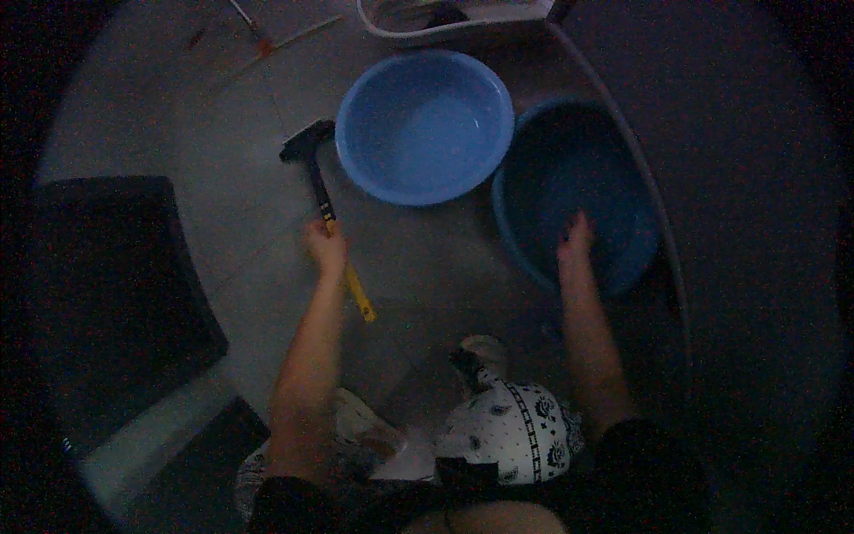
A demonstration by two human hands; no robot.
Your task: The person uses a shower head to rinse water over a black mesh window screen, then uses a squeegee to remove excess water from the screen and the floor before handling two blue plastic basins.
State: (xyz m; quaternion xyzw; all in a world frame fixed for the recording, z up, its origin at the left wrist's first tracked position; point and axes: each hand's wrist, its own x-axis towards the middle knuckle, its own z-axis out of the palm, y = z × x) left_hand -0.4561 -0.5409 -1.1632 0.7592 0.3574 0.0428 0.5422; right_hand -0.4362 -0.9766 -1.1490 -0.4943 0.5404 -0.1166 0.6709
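A: Gripping what, left of the light-blue basin point(427, 125)?

B: Wrapping left hand point(326, 246) fully around a yellow-handled, black-headed tool point(319, 189).

A: And right hand point(578, 233)?

B: Hanging right of the basin, not seeing its grip clearly tbh.

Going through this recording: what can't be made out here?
Head view, all four:
Right hand: blur and dimness hide whether it touches anything.
Darker blue basin: shadow hides whether anything lies inside.
White-rimmed container: cut off by the upper edge.
Yellow-handled tool: left hand covers part of its grip.
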